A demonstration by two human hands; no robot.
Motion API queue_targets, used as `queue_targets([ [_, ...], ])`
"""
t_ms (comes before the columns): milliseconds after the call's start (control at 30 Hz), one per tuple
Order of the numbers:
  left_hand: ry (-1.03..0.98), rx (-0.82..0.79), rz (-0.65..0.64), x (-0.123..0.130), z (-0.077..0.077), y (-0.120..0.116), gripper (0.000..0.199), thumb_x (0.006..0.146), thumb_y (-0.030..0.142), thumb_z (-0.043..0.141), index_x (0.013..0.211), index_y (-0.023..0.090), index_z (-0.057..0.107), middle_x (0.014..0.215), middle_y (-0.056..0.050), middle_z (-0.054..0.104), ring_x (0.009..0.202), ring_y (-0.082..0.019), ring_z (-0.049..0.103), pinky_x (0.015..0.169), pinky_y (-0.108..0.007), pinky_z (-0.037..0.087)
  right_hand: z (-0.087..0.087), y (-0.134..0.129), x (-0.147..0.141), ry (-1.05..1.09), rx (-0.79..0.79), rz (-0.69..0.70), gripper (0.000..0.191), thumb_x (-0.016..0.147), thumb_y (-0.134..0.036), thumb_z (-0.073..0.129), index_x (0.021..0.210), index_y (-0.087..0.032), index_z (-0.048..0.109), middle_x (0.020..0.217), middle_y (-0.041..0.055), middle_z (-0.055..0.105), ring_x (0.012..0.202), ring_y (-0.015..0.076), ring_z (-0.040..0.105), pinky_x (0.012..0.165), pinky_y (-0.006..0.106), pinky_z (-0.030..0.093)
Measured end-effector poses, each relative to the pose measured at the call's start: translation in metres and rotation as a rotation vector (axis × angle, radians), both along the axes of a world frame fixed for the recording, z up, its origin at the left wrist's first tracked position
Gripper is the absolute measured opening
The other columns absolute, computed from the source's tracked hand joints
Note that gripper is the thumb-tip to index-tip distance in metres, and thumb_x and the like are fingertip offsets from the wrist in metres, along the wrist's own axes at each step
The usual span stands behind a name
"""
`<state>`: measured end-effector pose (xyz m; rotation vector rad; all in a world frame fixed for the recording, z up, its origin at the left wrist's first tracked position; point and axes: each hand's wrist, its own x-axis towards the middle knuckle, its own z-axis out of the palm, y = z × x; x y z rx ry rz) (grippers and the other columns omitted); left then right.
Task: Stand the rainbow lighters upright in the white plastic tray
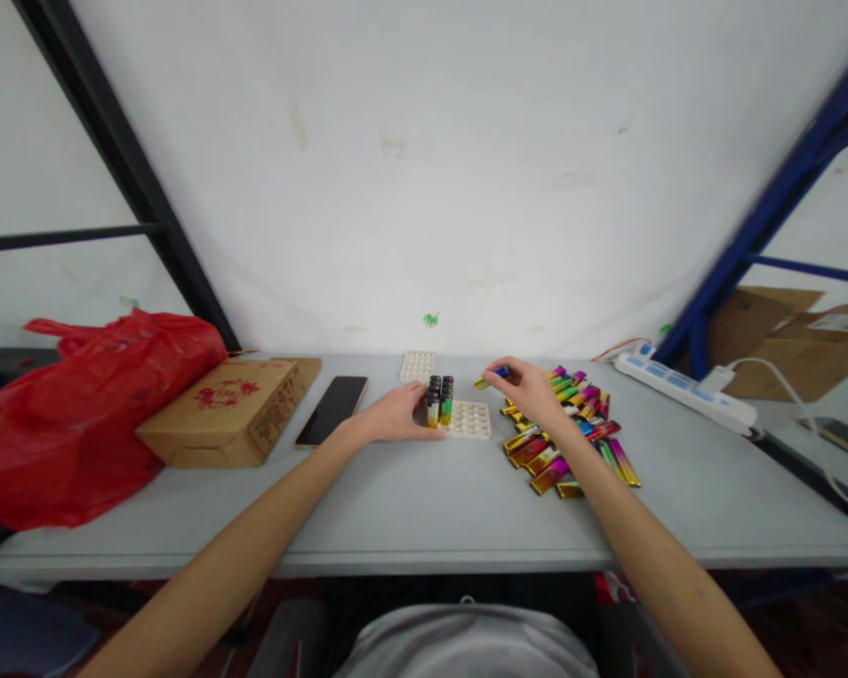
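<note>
Several lighters (447, 407) stand upright in the left end of a white tray (472, 421) with rows of round holes. My left hand (397, 414) grips that end of the tray, its thumb along the front edge and its fingers behind the lighters. Between the thumb and fingers of my right hand (527, 384) is a blue and yellow lighter (493, 378), tilted and raised off the table. Below and right of that hand lies a loose pile of shiny multicoloured lighters (547, 461), partly hidden by my right forearm.
Behind the tray lies a second white tray (418, 365). To the left are a dark phone (334, 411), a brown cardboard box (219, 414) and a red plastic bag (99, 414). A white power strip (685, 388) with a plugged-in cable lies at the right, near cardboard (812, 353).
</note>
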<state>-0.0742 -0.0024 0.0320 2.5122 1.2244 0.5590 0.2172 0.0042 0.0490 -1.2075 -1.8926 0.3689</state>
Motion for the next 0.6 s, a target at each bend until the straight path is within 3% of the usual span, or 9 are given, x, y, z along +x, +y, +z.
queue_targets([
  [133, 0.002, 0.000, -0.008, -0.001, -0.001, 0.002, 0.064, 0.069, 0.071, 0.080, 0.102, 0.019, 0.061, 0.107, -0.011, 0.068, 0.096, -0.032, 0.067, 0.082, -0.040, 0.054, -0.004, -0.002, -0.014, 0.225, -0.098, 0.062, 0.056, 0.088, -0.074, 0.060, 0.070, -0.022, 0.057, 0.062, -0.0021, 0.053, 0.060, 0.0149, 0.046, 0.058, 0.027, 0.038],
  [333, 0.005, 0.002, -0.011, 0.000, -0.002, 0.002, 0.065, 0.070, 0.071, 0.080, 0.104, 0.018, 0.062, 0.106, -0.011, 0.069, 0.096, -0.032, 0.067, 0.083, -0.041, 0.054, -0.004, -0.018, -0.036, 0.529, -0.386, 0.332, 0.051, 0.091, -0.074, 0.055, 0.090, -0.024, 0.055, 0.075, -0.0026, 0.059, 0.060, 0.0135, 0.055, 0.061, 0.028, 0.049],
  [467, -0.006, 0.004, 0.002, 0.001, -0.003, 0.002, 0.066, 0.068, 0.070, 0.081, 0.105, 0.018, 0.063, 0.106, -0.011, 0.069, 0.097, -0.034, 0.067, 0.085, -0.043, 0.054, -0.003, -0.024, -0.046, 0.599, -0.441, 0.345, 0.050, 0.086, -0.074, 0.062, 0.094, -0.026, 0.052, 0.060, -0.0107, 0.039, 0.045, 0.0090, 0.033, 0.045, 0.023, 0.032],
  [600, -0.011, 0.018, -0.005, 0.001, -0.004, 0.002, 0.066, 0.069, 0.070, 0.081, 0.106, 0.018, 0.063, 0.108, -0.012, 0.069, 0.099, -0.033, 0.067, 0.088, -0.043, 0.054, -0.004, -0.025, -0.052, 0.653, -0.589, 0.324, 0.058, 0.085, -0.081, 0.057, 0.077, -0.025, 0.044, 0.056, -0.0111, 0.026, 0.044, 0.0075, 0.018, 0.042, 0.022, 0.016],
])
